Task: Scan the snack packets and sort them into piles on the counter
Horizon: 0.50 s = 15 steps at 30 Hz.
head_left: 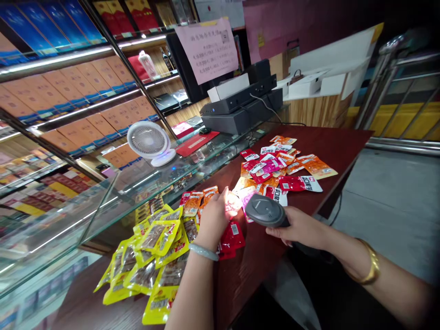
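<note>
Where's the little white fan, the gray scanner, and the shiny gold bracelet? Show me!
White fan [148,139]: head camera view, on its round front grille.
Gray scanner [265,211]: head camera view, on the top of its wide head.
Gold bracelet [374,266]: head camera view, on the outer curve of its band.

a dark grey plastic handheld scanner contrasts with glossy red, orange and magenta sachets, some white-panelled; yellow-bordered transparent plastic packets; a round gold bangle; and a reddish-brown tabletop.
</note>
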### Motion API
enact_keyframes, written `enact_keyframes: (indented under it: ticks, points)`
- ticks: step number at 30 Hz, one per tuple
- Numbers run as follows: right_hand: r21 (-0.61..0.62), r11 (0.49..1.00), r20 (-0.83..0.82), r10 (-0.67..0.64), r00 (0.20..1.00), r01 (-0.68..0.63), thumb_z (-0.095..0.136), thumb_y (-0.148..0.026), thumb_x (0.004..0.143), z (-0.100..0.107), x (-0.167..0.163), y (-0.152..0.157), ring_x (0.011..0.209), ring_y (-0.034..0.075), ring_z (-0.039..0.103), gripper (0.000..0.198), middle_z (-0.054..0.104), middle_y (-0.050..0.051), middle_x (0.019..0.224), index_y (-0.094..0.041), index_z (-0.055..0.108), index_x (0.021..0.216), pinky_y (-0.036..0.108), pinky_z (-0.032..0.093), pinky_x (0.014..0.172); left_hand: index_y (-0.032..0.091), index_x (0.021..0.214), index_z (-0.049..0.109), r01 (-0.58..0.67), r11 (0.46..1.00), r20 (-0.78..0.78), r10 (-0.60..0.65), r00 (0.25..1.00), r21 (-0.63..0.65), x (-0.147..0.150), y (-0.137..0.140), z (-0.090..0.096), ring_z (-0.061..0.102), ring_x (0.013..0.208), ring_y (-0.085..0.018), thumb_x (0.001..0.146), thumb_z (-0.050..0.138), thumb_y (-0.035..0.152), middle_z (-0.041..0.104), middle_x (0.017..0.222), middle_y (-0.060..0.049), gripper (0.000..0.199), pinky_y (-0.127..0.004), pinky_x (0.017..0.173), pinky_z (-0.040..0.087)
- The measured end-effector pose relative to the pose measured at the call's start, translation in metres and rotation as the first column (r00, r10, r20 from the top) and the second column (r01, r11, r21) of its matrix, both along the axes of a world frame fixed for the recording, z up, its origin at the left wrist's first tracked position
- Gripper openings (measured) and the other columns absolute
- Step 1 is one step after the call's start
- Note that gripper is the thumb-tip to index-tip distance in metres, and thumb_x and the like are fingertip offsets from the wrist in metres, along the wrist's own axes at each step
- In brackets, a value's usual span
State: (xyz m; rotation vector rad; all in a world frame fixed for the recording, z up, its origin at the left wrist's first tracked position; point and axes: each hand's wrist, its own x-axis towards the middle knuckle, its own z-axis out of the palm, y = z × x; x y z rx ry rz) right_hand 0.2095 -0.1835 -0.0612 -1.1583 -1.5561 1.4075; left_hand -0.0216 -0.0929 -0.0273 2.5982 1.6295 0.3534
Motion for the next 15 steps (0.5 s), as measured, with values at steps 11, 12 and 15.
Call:
enact_keyframes:
  ticks: [11,12,15]
  points:
    - [-0.054,0.997,-0.121,-0.057,0.991,0.05,0.068,-0.052,0.085,-0.015,0.007,0.0,0.045,0.01,0.05,0.037,0.056,-0.004,0.049,-0.017,0.057,0.077,0.023,0.037,0.049,0.018,0.153,0.032,-0.083,0.963,0.689,0.241,0.684,-0.256,0.014,0.016,-0.02,0.058,0.123,-0.026,0.084,0.067,0.025,0.06,0.135,-0.014,0.078,-0.042,0.105,0.046]
    - [-0.061,0.997,-0.125,-0.063,0.99,0.055,0.068,-0.053,0.085,-0.013,0.007,-0.001,0.045,0.011,0.05,0.037,0.056,-0.004,0.049,-0.017,0.057,0.078,0.023,0.037,0.049,0.019,0.156,0.024,-0.024,0.946,0.76,0.274,0.589,-0.322,0.022,0.016,-0.023,0.06,0.121,-0.024,0.087,0.063,0.025,0.059,0.138,-0.014,0.079,-0.041,0.103,0.048]
    - [-0.065,0.997,-0.117,-0.057,0.991,0.049,0.068,-0.053,0.085,-0.01,0.007,-0.002,0.045,0.011,0.05,0.039,0.056,-0.004,0.049,-0.017,0.057,0.076,0.023,0.037,0.05,0.018,0.158,0.012,0.153,0.901,0.823,0.286,0.49,-0.405,0.045,0.017,-0.026,0.055,0.128,-0.022,0.089,0.059,0.024,0.048,0.15,-0.014,0.084,-0.039,0.106,0.046]
